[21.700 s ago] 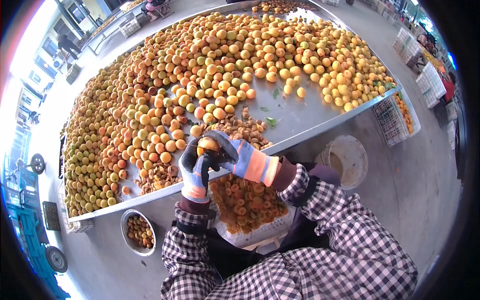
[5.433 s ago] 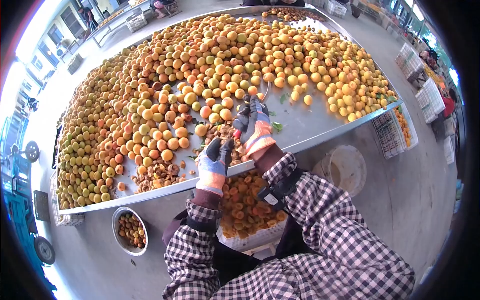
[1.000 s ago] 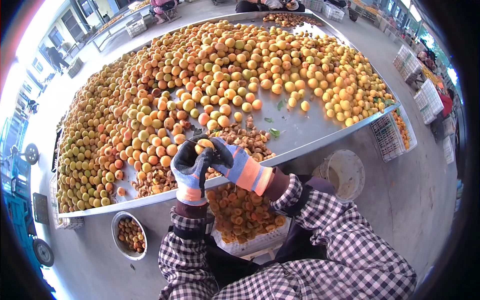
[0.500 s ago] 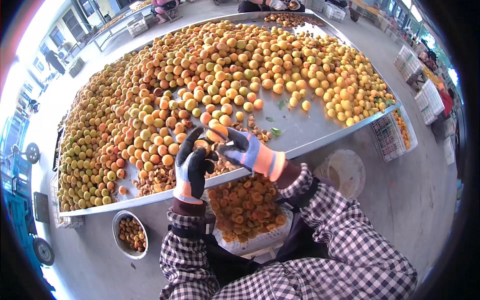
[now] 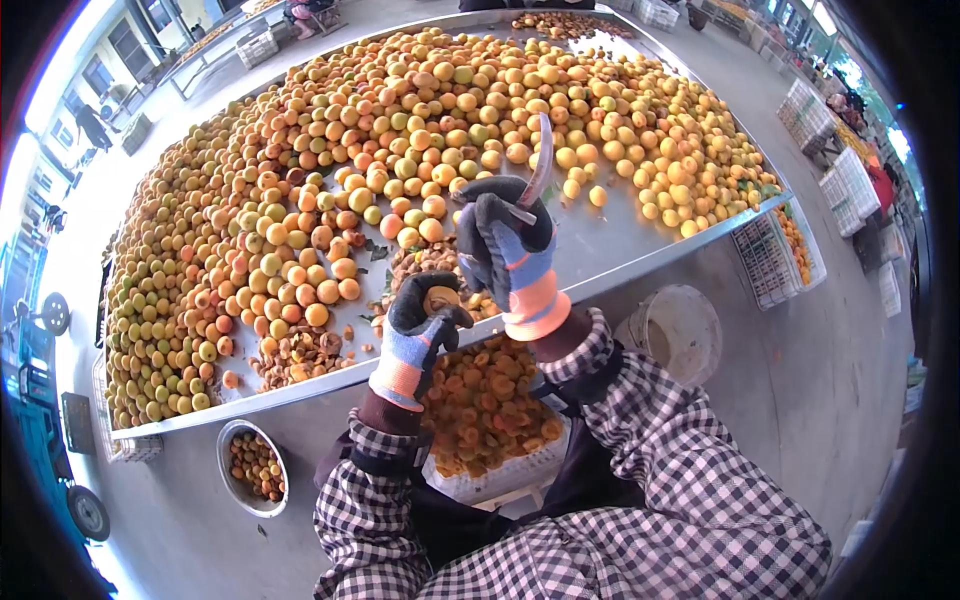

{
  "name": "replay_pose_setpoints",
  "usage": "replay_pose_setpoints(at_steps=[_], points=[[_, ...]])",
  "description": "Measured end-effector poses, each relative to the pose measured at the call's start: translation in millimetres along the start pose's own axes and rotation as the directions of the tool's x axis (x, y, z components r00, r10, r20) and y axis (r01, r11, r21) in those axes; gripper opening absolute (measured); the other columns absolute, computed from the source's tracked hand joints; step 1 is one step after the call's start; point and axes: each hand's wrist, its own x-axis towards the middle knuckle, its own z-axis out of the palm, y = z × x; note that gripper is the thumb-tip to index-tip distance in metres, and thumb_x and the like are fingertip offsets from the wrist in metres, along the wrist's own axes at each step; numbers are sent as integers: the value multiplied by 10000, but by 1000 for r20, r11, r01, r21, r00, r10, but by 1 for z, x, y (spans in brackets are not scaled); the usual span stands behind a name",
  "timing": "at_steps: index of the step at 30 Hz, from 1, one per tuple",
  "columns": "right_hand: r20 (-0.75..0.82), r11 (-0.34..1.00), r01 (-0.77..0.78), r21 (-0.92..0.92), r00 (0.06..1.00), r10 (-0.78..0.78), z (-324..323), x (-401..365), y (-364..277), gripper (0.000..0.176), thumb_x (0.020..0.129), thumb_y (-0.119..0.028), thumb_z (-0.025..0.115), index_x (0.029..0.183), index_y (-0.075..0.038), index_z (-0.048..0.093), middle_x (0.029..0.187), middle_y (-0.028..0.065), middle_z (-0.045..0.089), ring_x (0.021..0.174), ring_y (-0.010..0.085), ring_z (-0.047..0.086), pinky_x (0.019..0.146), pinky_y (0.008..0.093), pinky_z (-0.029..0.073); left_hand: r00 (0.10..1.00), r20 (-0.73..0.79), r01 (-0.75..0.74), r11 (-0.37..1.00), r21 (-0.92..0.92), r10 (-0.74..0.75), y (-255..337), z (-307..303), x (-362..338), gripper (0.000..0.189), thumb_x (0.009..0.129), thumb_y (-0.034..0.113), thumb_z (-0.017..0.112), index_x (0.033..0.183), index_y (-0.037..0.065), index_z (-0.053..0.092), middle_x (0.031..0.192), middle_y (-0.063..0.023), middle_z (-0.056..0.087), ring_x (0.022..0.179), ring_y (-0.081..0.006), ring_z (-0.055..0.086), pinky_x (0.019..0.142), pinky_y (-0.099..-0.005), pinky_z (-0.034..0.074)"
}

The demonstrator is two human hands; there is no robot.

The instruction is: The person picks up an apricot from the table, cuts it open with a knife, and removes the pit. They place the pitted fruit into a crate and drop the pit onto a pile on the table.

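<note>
My left hand (image 5: 425,312), in a black-palmed knit glove, is closed around a cut apricot (image 5: 441,299) at the table's front edge. Just to its right and higher, my right hand (image 5: 508,235) grips a curved knife (image 5: 541,165) whose blade points up. Under both hands, small brownish scraps (image 5: 425,262) lie on the metal table (image 5: 600,262). Whole apricots (image 5: 400,130) are heaped across the table beyond my hands. Below, a white crate (image 5: 520,478) by my legs is filled with halved apricots (image 5: 485,395).
On the floor at left stands a metal bowl (image 5: 225,470) of small brown pieces. A whitish bucket (image 5: 690,325) stands at right, near a plastic crate (image 5: 765,270) under the table corner. More crates (image 5: 850,195) line the right side. Another person (image 5: 305,15) sits at the far left.
My right hand has risen and turned, so the knife now points upward, apart from the left hand. My left hand has shifted slightly right and down, still holding fruit. The view has tilted slightly.
</note>
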Motion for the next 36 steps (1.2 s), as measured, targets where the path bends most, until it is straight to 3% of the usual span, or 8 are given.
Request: replay_pose_setpoints(at_steps=[3, 7, 13, 15, 21, 24, 26, 36], points=[[-1, 980, 196, -46, 981, -196, 7, 3, 7, 253, 930, -223, 581, 1056, -6, 545, 623, 34, 534, 442, 84, 447, 363, 212, 325, 999, 28, 39, 999, -4, -39, -4, 4, 2, 374, 800, 3, 581, 1167, 18, 509, 902, -53, 605, 672, -105, 599, 521, -201, 440], [41, 996, 82, -29, 996, -81, 7, -2, 8, 161, 890, -115, 617, 1015, -14, 624, 831, 6, 635, 673, 24, 533, 590, 174, 437, 998, 8, 57, 997, -55, -57, -4, 8, -1, 373, 809, 24, 590, 1172, 16, 505, 912, -36, 601, 688, -78, 570, 560, -196, 441], [-29, 994, 109, 3, 994, -109, 10, -3, 17, 176, 880, -115, 631, 1014, -2, 611, 875, 24, 642, 680, 46, 554, 600, 184, 457, 997, -79, -16, 999, -50, 12, -15, 11, 2, 303, 823, -20, 569, 1120, 20, 532, 920, -15, 590, 783, -66, 539, 681, -191, 442], [-63, 991, 128, -23, 990, -129, 11, -2, 22, 221, 909, -194, 602, 1028, -10, 577, 759, 21, 596, 571, 57, 501, 498, 183, 383, 966, -64, -229, 944, 237, 250, -25, 6, 7, 263, 821, -59, 553, 1073, 17, 544, 918, -17, 588, 808, -91, 552, 728, -218, 457], [-208, 979, 197, -43, 957, -202, 7, 8, 39, 262, 932, -291, 582, 1014, -45, 545, 609, 9, 544, 421, 61, 413, 366, 201, 289, 960, -61, -244, 927, 285, 272, -39, -1, 14, 269, 819, 19, 583, 1086, 25, 547, 878, -6, 578, 788, -95, 555, 697, -234, 465], [-259, 991, 114, 70, 961, -93, 5, 7, 34, 173, 887, -185, 634, 983, -53, 577, 697, -28, 559, 574, 50, 517, 508, 186, 414, 944, -90, -269, 897, 352, 319, -42, 1, 15, 263, 823, 0, 584, 1081, 30, 544, 870, -6, 568, 782, -90, 552, 692, -228, 460], [-302, 951, -99, 293, 934, 191, 4, 7, 23, 160, 903, -262, 611, 932, -110, 571, 631, -52, 514, 499, 43, 461, 427, 196, 359, 948, -81, -258, 892, 371, 308, -38, 1, 14, 255, 832, -5, 582, 1083, 28, 545, 877, -9, 568, 789, -90, 553, 699, -231, 462], [-557, 876, -236, 421, 696, 454, -15, 24, 46, 260, 944, -395, 529, 816, -177, 464, 587, -54, 410, 409, 90, 345, 368, 222, 265, 866, 20, -365, 604, 709, 500, -23, 8, 10, 308, 763, -60, 625, 1057, 2, 555, 971, -152, 610, 917, -295, 616, 812, -331, 469]])
